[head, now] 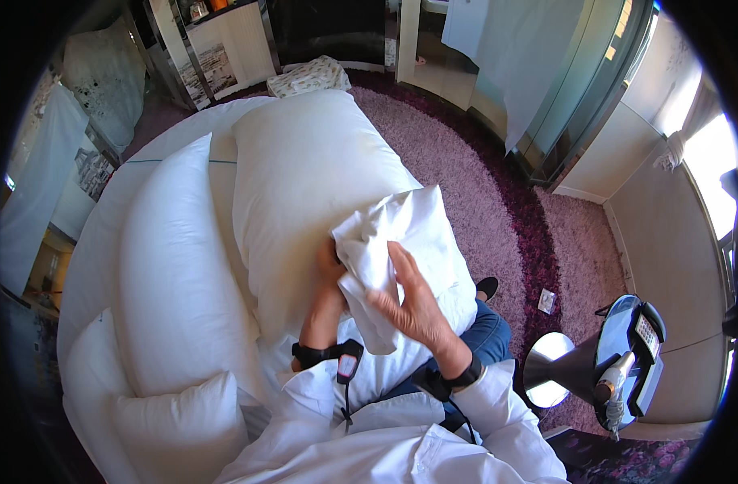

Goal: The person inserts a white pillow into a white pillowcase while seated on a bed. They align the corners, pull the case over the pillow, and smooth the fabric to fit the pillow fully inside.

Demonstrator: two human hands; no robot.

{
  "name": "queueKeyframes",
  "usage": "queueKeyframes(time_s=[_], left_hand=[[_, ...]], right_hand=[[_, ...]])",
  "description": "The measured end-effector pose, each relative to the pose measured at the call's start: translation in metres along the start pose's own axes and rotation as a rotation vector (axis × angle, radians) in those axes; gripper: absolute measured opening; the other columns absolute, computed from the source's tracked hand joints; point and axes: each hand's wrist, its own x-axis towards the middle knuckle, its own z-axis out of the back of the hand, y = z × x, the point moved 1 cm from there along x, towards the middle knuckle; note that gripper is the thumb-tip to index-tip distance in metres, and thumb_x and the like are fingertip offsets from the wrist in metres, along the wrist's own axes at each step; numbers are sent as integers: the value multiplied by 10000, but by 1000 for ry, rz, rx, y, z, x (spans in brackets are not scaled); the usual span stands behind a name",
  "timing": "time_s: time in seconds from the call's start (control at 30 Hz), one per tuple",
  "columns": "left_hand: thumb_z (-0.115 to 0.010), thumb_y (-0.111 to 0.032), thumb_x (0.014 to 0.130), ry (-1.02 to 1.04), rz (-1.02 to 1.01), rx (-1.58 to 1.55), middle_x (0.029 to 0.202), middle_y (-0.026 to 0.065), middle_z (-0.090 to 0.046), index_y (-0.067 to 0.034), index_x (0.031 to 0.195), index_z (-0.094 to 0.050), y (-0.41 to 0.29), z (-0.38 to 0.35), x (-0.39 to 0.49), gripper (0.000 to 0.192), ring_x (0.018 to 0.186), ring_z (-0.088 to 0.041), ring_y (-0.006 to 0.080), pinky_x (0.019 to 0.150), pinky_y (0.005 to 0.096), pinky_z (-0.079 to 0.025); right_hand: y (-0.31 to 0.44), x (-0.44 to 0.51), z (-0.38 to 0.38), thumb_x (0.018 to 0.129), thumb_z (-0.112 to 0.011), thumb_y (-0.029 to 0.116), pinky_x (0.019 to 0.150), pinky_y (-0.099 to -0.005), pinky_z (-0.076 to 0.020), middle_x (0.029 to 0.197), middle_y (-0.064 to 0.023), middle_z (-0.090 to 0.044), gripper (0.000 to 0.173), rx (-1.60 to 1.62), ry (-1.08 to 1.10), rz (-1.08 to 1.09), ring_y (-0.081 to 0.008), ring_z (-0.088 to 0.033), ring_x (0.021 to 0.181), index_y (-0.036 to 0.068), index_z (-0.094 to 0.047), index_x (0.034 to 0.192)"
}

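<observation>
A bunched white pillowcase or similar white cloth [369, 260] is between my hands, over the near part of a large white pillow [308, 163]. My left hand [331, 266] grips the cloth from its left side, and its fingers are mostly hidden behind the folds. My right hand [408, 296] lies against the cloth's right side, thumb and fingers spread around a fold; how firmly it grips does not show. The large pillow slants over the round bed and reaches to my lap. Black straps with small devices are on both wrists.
More white pillows [175, 272] lie on the left of the round bed [84, 242]. A folded patterned cloth [311, 75] is beyond its far edge. At the right, a small round table [614, 339] holds a telephone [647, 336] and a hair dryer [614, 375], above pink carpet [466, 175].
</observation>
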Motion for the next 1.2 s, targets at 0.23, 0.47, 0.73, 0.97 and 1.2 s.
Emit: queueKeyframes(time_s=[0.23, 0.47, 0.73, 0.97, 1.2], left_hand=[[-770, -171, 965, 69, -21, -282, 1479, 141, -593, 12, 1524, -502, -50, -8, -63, 646, 1352, -573, 232, 1111, 386, -477], [-668, -281, 1075, -190, -109, -179, 1263, 66, -674, 25, 1412, -603, -131, 32, -97, 459, 1135, -631, 144, 1011, 314, -493], [-603, -66, 1025, -256, -205, -44, 1521, 139, -541, -32, 1524, -565, -82, 115, -56, 501, 1405, -514, 261, 1212, 393, -348], [-793, -138, 938, -384, -60, -115, 1479, 126, -572, -20, 1565, -451, -45, 123, -52, 724, 1320, -568, 249, 1104, 377, -460], [-662, -131, 980, -437, 18, -320, 1490, 136, -570, -19, 1584, -454, -87, 123, -79, 648, 1323, -576, 258, 1130, 384, -437]], right_hand=[[45, -34, 11, 788, -923, 162, 1227, -437, -357, 1577, -291, -450, 1027, 6, -7, 191, -421, -436, 1494, 7, -349, 1625], [32, -26, 64, 922, -793, 2, 992, -313, -539, 1212, -63, -747, 451, 723, -228, -39, -173, -689, 1124, 9, -653, 1350], [-86, 37, 95, 1004, -694, 66, 849, -379, -615, 1130, -177, -762, 319, -161, -669, -120, -257, -756, 984, 21, -626, 1312], [-24, 1, 41, 1032, -710, 126, 911, -300, -539, 1049, -72, -743, 233, 570, -195, -68, -159, -683, 1006, -21, -701, 1212], [115, -47, 53, 1088, -571, 142, 815, -333, -443, 957, -70, -600, 245, 1431, 739, 283, -211, -580, 807, -63, -677, 1170]])
